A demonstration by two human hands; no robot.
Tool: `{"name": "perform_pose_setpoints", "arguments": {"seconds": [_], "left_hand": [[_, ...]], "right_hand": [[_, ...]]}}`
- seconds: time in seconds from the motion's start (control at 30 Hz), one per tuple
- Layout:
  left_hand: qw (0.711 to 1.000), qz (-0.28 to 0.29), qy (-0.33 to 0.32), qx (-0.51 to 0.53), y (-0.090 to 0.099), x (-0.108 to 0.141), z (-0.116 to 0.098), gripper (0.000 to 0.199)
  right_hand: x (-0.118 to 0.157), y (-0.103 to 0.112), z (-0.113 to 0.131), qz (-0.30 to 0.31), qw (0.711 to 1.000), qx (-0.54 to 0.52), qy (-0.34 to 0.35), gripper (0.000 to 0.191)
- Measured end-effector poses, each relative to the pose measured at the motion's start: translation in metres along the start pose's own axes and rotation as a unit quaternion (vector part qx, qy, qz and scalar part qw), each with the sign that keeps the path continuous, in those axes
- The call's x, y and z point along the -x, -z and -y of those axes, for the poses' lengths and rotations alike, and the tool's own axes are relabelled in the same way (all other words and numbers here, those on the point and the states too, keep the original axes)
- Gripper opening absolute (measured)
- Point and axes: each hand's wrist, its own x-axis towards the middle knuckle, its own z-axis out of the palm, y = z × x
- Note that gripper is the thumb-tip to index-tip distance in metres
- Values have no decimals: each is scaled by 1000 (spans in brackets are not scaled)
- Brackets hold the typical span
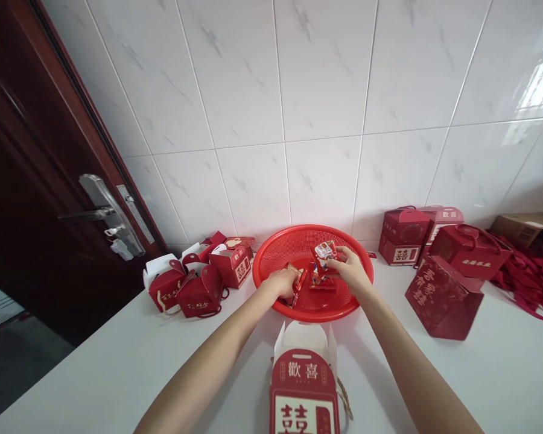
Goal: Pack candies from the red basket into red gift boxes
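Note:
Both hands reach into a red plastic basket [314,310] with a perforated wall. My right hand [350,271] pinches a small red and white candy packet [326,250] over the basket's right side. In the left part, my left hand [283,283] has its fingers curled round a red candy packet [300,278]; its fingertips are partly hidden. More red packets [322,281] lie on the basket's bottom between the hands. Nearer to me stands a red and white gift box [304,386] with its top flaps up and a rope handle at its side.
Several red gift boxes [201,289] with raised flaps stand at the left by the wall. Other red boxes [443,295] are grouped at the right, beside red cloth or ribbon [529,277] and a cardboard box [525,226]. A dark door [40,150] with a metal handle borders the white table's left side.

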Motion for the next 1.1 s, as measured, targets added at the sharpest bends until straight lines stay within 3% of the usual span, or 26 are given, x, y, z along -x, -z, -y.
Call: {"name": "perform_pose_setpoints", "arguments": {"seconds": [0.23,0.47,0.8,0.93,1.1], "left_hand": [[998,-8,-46,46,-2,0,1,16],[989,-41,-97,99,-3,-6,3,4],[986,-113,-71,98,-5,-17,9,44],[993,-74,-58,66,-7,-23,12,49],[998,-30,-60,19,-4,-32,14,69]], "right_hand": [[1,1,2,25,999,-32,1,23],[-2,3,0,0,999,-51,11,31],[-8,5,-5,-32,996,-73,30,33],[-8,6,-5,-39,996,-78,27,32],[-8,6,-5,-39,995,-89,24,29]]}}
